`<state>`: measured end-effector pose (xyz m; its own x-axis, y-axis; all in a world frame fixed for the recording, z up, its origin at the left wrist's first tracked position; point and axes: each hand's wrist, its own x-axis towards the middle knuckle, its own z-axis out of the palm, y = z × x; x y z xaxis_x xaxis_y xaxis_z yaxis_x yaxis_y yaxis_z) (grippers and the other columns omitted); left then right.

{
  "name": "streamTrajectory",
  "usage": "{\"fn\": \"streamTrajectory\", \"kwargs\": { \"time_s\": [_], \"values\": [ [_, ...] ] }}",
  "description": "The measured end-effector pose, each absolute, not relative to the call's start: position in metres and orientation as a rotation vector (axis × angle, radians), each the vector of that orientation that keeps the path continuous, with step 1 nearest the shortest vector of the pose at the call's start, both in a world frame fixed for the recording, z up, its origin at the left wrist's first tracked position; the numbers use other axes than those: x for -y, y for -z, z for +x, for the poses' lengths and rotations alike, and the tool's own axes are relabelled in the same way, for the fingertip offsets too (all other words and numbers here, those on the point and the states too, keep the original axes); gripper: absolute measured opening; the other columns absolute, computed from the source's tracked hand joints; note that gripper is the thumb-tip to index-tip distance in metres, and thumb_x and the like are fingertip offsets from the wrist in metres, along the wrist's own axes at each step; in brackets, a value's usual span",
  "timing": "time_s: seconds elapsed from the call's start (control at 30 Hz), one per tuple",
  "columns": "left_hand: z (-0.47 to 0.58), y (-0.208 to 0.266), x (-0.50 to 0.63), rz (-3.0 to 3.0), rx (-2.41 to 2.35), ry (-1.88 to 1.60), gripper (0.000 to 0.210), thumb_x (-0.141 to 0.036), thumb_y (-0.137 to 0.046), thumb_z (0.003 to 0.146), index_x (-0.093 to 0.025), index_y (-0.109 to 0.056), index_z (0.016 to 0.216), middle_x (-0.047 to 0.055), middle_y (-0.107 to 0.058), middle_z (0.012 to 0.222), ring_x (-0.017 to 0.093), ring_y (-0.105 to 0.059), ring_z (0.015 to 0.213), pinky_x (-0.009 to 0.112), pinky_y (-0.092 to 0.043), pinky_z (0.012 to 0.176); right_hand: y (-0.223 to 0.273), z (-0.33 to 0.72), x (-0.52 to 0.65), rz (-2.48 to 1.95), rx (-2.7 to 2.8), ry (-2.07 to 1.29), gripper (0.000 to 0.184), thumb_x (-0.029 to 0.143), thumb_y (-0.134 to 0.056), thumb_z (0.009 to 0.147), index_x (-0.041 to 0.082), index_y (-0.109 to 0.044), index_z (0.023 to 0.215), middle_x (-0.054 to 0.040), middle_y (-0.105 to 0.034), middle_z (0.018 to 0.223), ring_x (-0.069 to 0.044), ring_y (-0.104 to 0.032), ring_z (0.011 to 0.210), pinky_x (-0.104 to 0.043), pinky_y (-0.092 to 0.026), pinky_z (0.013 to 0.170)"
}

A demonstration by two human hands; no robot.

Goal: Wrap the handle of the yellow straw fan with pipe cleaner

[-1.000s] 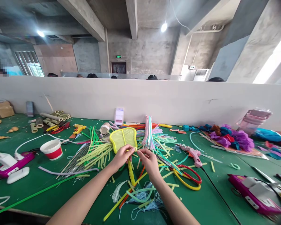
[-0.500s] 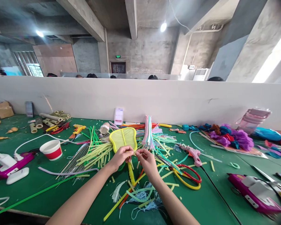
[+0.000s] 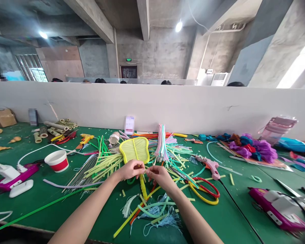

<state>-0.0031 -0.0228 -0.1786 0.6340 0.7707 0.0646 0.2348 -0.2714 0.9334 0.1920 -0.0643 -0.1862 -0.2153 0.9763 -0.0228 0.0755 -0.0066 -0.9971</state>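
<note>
I log one yellow fan [image 3: 135, 147]: pale, fine-lined blade, brighter rim and midrib; blade toward twelve o'clock, textured handle [image 3: 143, 187] toward six. Neck partly hidden.

Before you, the fan [image 3: 134, 150] has a matt yellow face with fine ribbing, and its handle [image 3: 142, 186] looks soft and fuzzy. You have velvety, matt pipe cleaners [image 3: 161, 144] beyond it, thin metallic-grey rods [image 3: 85, 171] to your left and silky thread tassels [image 3: 167, 220] nearer you. Your green tabletop [image 3: 218, 223] is smooth with a dull sheen; the pale partition [image 3: 152, 105] is smooth and matt. The cup [image 3: 57, 161] looks like paper, the pink glue gun [image 3: 212, 167] and magenta power strip [image 3: 277, 210] like smooth plastic, the box [image 3: 2, 117] like matt brown cardboard, the bottle [image 3: 279, 128] like glossy, translucent plastic.
</note>
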Motion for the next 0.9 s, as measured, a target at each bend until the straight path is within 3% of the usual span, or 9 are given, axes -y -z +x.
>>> {"fn": "streamTrajectory", "kwargs": {
  "time_s": [0.27, 0.33, 0.43, 0.53, 0.67, 0.9],
  "values": [
    [-0.007, 0.172, 0.024, 1.871, -0.924, -0.606, 0.030, -0.046, -0.072, 0.080, -0.017, -0.069, 0.074, -0.001, -0.062, 0.059, 0.015, -0.059, 0.050, 0.024, -0.041, 0.049, 0.191, 0.182, 0.067, -1.268, 1.406, -1.275, 0.025, 0.039, -0.073, 0.073, 0.016, -0.066, 0.069, 0.0037, -0.059, 0.053, -0.008, -0.045, 0.039, -0.021, -0.037, 0.039],
    [-0.012, 0.169, 0.019, 1.854, -1.038, -0.741, 0.029, -0.046, -0.069, 0.083, -0.017, -0.071, 0.079, 0.002, -0.068, 0.069, 0.017, -0.063, 0.058, 0.026, -0.046, 0.054, 0.192, 0.178, 0.063, -1.293, 1.379, -1.206, 0.023, 0.038, -0.071, 0.077, 0.016, -0.065, 0.072, 0.0047, -0.057, 0.053, -0.008, -0.045, 0.040, -0.021, -0.036, 0.038],
    [-0.028, 0.167, 0.005, 1.753, -1.311, -1.084, 0.027, -0.043, -0.062, 0.090, -0.019, -0.070, 0.101, 0.007, -0.071, 0.100, 0.021, -0.067, 0.085, 0.030, -0.053, 0.075, 0.192, 0.168, 0.051, -1.355, 1.351, -1.138, 0.024, 0.038, -0.066, 0.086, 0.015, -0.066, 0.079, 0.0043, -0.058, 0.056, -0.009, -0.047, 0.042, -0.022, -0.040, 0.040],
    [-0.047, 0.172, -0.011, 1.558, -1.569, -1.324, 0.035, -0.035, -0.060, 0.094, -0.018, -0.060, 0.125, 0.011, -0.061, 0.127, 0.024, -0.063, 0.107, 0.042, -0.053, 0.091, 0.190, 0.156, 0.034, -1.441, 1.380, -1.104, 0.022, 0.035, -0.065, 0.093, 0.013, -0.067, 0.092, -0.0004, -0.067, 0.079, -0.012, -0.062, 0.061, -0.025, -0.053, 0.056],
    [-0.056, 0.186, -0.024, 1.341, -1.643, -1.363, 0.039, -0.034, -0.063, 0.094, -0.017, -0.057, 0.130, 0.011, -0.060, 0.130, 0.025, -0.063, 0.109, 0.048, -0.055, 0.090, 0.189, 0.144, 0.016, -1.546, 1.405, -1.075, 0.028, 0.034, -0.065, 0.095, 0.016, -0.065, 0.116, -0.0071, -0.066, 0.121, -0.023, -0.067, 0.099, -0.038, -0.058, 0.081],
    [-0.043, 0.193, -0.020, 1.050, -1.411, -1.289, 0.038, -0.034, -0.062, 0.095, -0.017, -0.058, 0.128, 0.011, -0.061, 0.128, 0.025, -0.064, 0.107, 0.046, -0.056, 0.089, 0.203, 0.143, 0.014, -1.563, 1.333, -1.113, 0.035, 0.034, -0.065, 0.094, 0.016, -0.062, 0.124, -0.0087, -0.063, 0.127, -0.025, -0.066, 0.104, -0.042, -0.058, 0.084]
  ]
}}
